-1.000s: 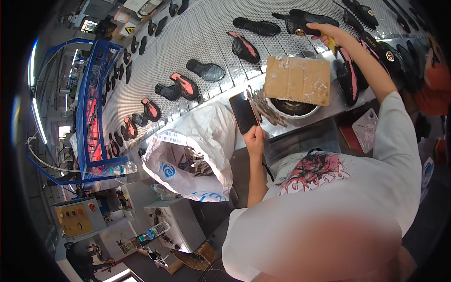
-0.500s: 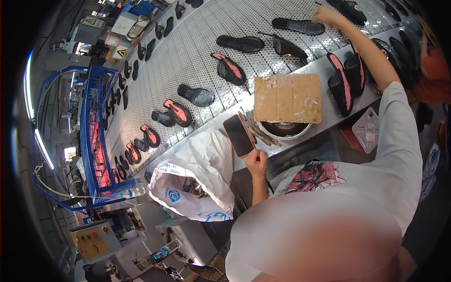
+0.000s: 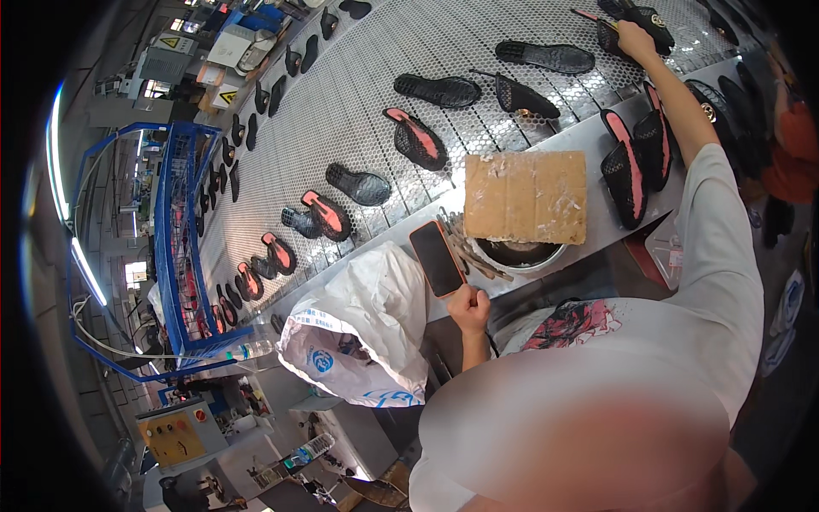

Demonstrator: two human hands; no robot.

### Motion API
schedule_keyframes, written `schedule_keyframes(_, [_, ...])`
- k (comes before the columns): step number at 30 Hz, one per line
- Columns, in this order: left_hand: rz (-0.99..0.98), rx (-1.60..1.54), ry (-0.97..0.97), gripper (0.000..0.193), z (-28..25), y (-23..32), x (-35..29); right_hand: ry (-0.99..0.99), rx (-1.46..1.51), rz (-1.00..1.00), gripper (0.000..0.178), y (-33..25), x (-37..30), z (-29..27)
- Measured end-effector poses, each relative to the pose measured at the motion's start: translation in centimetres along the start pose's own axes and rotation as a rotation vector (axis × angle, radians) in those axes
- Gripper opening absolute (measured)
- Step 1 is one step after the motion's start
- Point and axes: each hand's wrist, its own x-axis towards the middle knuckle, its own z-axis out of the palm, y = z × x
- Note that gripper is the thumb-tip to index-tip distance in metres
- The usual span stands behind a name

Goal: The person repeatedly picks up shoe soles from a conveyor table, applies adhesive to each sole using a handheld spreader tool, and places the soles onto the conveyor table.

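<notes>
Up at the far right, my right hand [image 3: 636,41] is closed on a black mesh slip-on shoe [image 3: 607,36] with a pink insole, over the mesh belt. Beside it lies a black shoe with a round gold ornament [image 3: 657,20]. A black sole [image 3: 544,56] rests just left of that hand. My left hand [image 3: 469,309] is a fist at the bench's near edge, touching or very close to the lower end of a phone [image 3: 437,258] in an orange case. What the fist holds, if anything, is hidden.
Shoes and soles stand along the mesh belt [image 3: 341,119]. A cardboard piece [image 3: 525,198] partly covers a metal bowl [image 3: 522,254]; thin sticks [image 3: 482,260] lie beside it. A pink-lined mesh shoe pair [image 3: 627,175] sits on the bench. A white sack [image 3: 367,290] stands left.
My right hand has moved right from the black sole's end and now grips a pink-lined mesh shoe. My left hand stays a fist by the phone. The whole view has shifted slightly.
</notes>
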Motion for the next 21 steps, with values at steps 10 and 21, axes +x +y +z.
schedule_keyframes(10, [-0.004,-0.103,0.061,0.030,-0.1,0.6,1.2,0.222,0.058,-0.202,0.019,-2.7,-2.7,-4.8])
schedule_keyframes(21, [0.048,-0.716,-0.089,0.044,-1.0,13.4,10.3,0.020,0.997,-0.780,0.027,-19.2,-35.4,-18.4])
